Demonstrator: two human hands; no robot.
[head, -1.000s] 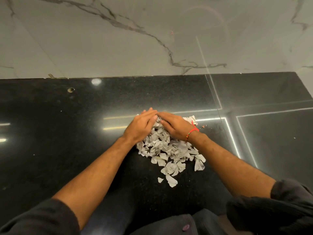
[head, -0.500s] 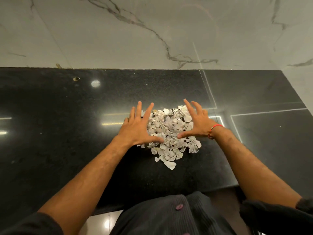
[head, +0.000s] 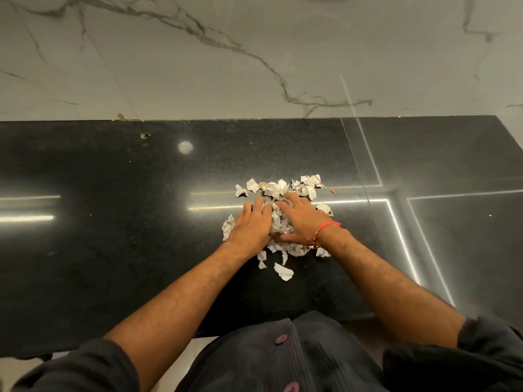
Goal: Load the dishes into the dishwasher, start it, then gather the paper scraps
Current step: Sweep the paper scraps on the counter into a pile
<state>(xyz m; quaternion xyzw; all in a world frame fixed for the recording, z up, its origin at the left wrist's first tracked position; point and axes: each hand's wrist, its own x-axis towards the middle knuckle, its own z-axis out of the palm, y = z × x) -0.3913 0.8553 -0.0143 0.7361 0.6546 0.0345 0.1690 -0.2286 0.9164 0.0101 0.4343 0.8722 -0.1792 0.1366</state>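
Both hands are down flat on the heap of paper scraps (head: 278, 222) in the middle of the black bench (head: 113, 250), the left hand (head: 250, 226) and the right hand (head: 301, 222) side by side with fingers spread over the pile, pressing rather than clutching, so neither grip has closed on anything. The trouble I'd expect is with the stragglers. A cluster of scraps lies beyond the fingertips toward the marble wall (head: 254, 52), a few more sit just outside the left hand, and some loose pieces, one larger than the rest, lie on the near side toward the bench edge. If the hands scoop up from where they are, those outliers would likely be left behind. A quick drag toward the body could also push the near pieces off the edge onto the floor. The polished surface looks slick, so light scraps may skate away instead of bunching.
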